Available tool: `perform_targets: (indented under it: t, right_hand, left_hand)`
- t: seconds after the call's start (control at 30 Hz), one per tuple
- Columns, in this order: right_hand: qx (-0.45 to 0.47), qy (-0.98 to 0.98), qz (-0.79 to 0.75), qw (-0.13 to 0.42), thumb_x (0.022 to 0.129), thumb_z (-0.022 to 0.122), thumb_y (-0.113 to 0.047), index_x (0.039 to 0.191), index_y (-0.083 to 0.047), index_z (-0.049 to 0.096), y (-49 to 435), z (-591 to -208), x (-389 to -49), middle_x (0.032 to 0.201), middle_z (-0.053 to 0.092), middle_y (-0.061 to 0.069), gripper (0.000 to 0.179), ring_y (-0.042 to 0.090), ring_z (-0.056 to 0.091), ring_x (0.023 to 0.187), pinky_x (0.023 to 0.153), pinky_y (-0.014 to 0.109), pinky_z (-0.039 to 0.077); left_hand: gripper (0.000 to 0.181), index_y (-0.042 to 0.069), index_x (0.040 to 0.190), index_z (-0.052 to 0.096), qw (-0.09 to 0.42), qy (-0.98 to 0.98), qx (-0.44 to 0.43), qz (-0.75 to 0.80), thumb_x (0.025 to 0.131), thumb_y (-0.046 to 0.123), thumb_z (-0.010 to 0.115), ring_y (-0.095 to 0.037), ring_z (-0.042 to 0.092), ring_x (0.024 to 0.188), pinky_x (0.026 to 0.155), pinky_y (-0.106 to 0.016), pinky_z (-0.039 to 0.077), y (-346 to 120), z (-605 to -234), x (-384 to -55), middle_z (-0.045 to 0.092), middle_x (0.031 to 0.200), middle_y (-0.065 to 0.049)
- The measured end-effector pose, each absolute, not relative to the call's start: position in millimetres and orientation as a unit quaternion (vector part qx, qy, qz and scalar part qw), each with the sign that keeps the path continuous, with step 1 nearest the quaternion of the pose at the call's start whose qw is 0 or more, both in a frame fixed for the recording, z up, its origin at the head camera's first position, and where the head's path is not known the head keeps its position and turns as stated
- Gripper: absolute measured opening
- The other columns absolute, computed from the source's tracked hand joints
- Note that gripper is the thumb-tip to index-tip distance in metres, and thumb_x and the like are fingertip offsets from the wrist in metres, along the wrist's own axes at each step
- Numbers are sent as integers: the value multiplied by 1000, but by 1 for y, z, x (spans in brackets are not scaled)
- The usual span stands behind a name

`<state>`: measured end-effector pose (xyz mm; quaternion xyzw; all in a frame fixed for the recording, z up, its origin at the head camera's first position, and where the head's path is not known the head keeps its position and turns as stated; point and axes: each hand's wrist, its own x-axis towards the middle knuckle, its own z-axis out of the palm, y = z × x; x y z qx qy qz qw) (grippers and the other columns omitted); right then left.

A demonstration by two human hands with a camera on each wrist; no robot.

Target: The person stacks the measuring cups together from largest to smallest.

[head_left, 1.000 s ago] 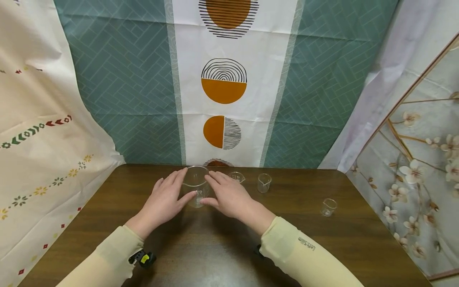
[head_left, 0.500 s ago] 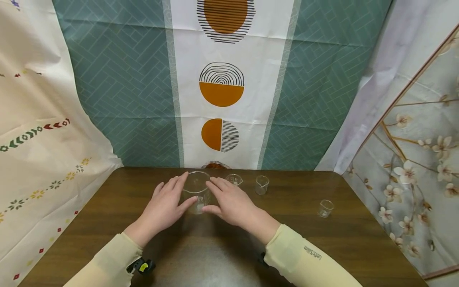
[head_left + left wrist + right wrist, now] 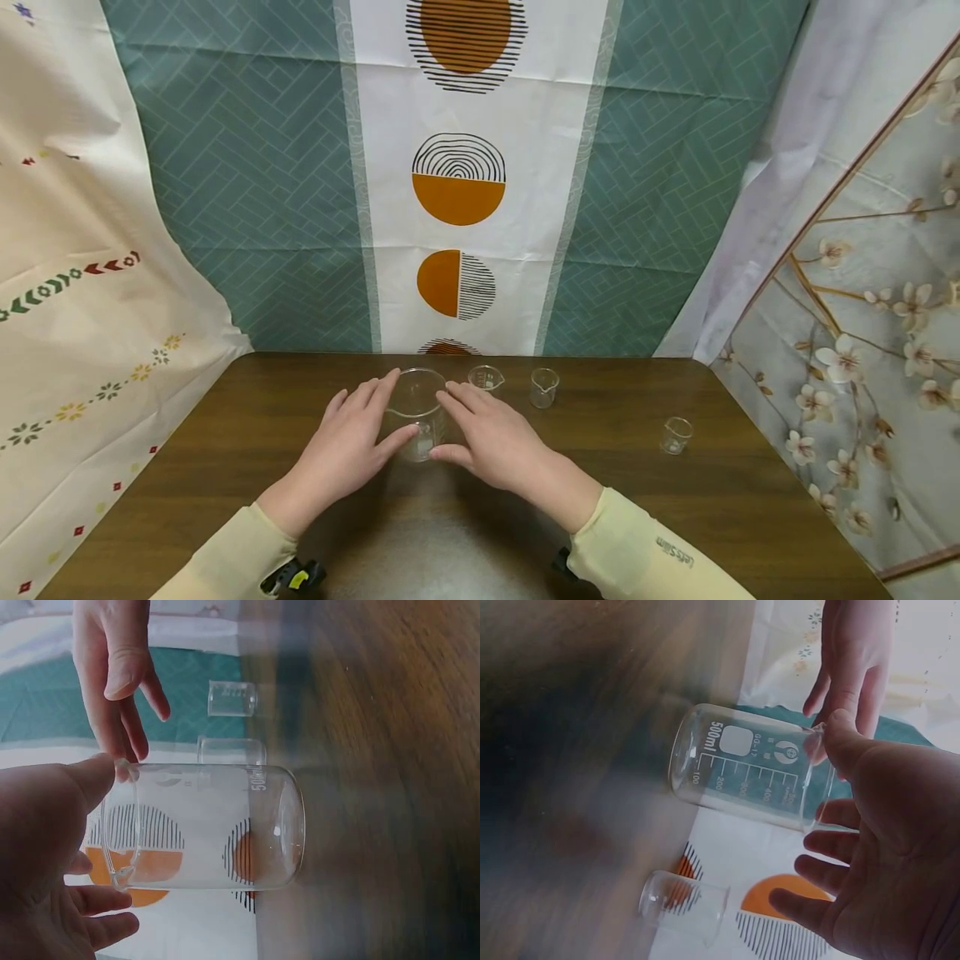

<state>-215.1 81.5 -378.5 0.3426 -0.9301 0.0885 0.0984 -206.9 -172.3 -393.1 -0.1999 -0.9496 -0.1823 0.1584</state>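
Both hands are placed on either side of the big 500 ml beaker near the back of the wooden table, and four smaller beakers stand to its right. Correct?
Not quite: the head view shows three smaller beakers to its right, not four. The rest holds: left hand and right hand flank the 500 ml beaker on the wooden table.

Clear glass beaker [image 3: 417,414], white markings; dark brown wood-grain table [image 3: 675,517]

Clear glass beaker [image 3: 417,412] – glossy wood table [image 3: 720,500]
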Motion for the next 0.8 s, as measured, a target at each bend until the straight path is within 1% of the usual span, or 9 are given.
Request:
perform_targets:
  t: [0.33, 0.6, 0.8]
  right_hand:
    - [351, -925, 92, 112, 104, 71, -58, 166, -7, 49, 91, -381, -206, 172, 44, 15, 83, 36, 42, 158, 124, 50, 41]
    - [351, -924, 104, 111, 103, 74, -55, 165, -7, 50, 97, -381, -200, 171, 45, 16, 82, 37, 43, 157, 122, 52, 44]
    - [353, -923, 105, 112, 104, 73, -55, 164, -6, 51, 103, -380, -194, 171, 46, 16, 81, 35, 42, 158, 123, 50, 43]
  left_hand:
    - [91, 3, 170, 35, 157, -947, -209, -187, 103, 46, 79, -48, 51, 147, 125, -73, 27, -166, -393, -199, 55, 157, -29]
    - [91, 4, 170, 36, 162, -943, -217, -191, 103, 46, 80, -47, 53, 146, 125, -72, 27, -162, -394, -194, 56, 155, -27]
    - [90, 4, 170, 37, 169, -939, -229, -194, 102, 45, 80, -45, 55, 144, 125, -70, 28, -159, -393, -190, 57, 153, -27]
